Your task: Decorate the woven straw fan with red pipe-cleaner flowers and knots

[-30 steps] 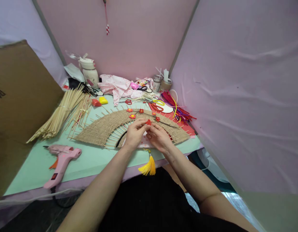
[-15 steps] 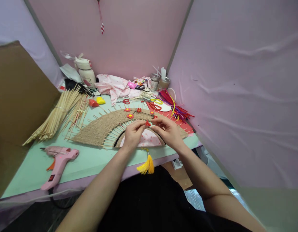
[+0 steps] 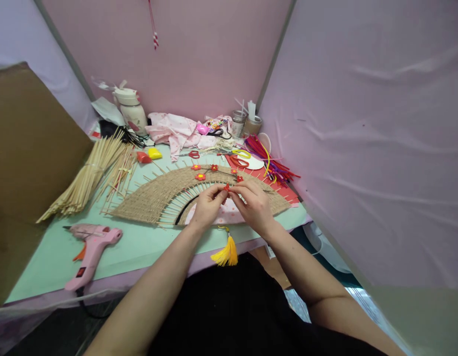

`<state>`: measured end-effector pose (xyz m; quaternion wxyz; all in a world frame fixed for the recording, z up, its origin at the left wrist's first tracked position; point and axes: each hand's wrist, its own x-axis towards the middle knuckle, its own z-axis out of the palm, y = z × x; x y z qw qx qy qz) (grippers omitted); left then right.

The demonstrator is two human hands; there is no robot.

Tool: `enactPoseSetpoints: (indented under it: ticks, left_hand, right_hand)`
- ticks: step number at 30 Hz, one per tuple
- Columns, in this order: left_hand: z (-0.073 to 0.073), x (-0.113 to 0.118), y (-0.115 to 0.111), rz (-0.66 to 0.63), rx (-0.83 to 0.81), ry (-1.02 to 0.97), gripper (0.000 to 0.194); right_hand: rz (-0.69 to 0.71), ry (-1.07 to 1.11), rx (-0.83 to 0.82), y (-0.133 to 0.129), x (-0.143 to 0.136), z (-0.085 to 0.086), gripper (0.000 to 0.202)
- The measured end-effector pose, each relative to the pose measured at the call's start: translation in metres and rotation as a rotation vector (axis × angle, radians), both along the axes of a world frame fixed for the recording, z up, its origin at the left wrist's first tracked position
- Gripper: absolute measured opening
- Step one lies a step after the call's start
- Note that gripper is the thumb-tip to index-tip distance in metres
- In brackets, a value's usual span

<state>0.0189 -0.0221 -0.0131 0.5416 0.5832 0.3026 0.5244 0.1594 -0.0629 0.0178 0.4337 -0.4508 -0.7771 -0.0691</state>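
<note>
You are pinching a small red flower (image 3: 226, 187) between both hands' fingers, left hand (image 3: 208, 205) and right hand (image 3: 254, 205), above the woven fan (image 3: 155, 195); several flowers are already sitting on it, this one not yet.

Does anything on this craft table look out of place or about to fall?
The pink glue gun lies on its side near the table's front edge. The yellow tassel hangs over that edge. Nothing looks spilled or broken.
</note>
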Motion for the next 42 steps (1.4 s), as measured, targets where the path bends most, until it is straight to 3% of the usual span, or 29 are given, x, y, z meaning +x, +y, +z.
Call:
enactPoseSetpoints:
  ticks: [6, 13, 21, 28, 36, 42]
  left_hand:
    - [-0.011, 0.002, 0.004, -0.084, -0.089, -0.105, 0.016]
    - [-0.007, 0.001, 0.001, -0.194, -0.117, -0.144, 0.021]
    - [-0.002, 0.002, -0.001, -0.291, -0.183, -0.202, 0.019]
    - [0.001, 0.000, -0.003, -0.323, -0.170, -0.121, 0.017]
    - [0.010, 0.001, -0.008, -0.361, -0.407, -0.355, 0.021]
    - [0.015, -0.006, -0.007, -0.533, -0.484, -0.230, 0.019]
  right_hand:
    - [0.023, -0.004, 0.013, 0.000, -0.002, 0.001, 0.012]
    - [0.142, 0.019, -0.003, 0.002, 0.007, 0.005, 0.011]
    - [0.149, 0.281, -0.347, 0.001, 0.017, 0.020, 0.015]
    - [0.127, 0.116, -0.414, 0.003, 0.021, 0.029, 0.005]
    - [0.109, 0.114, -0.244, 0.000, 0.014, 0.016, 0.011]
    - [0.272, 0.114, -0.439, 0.006, 0.027, 0.037, 0.014]
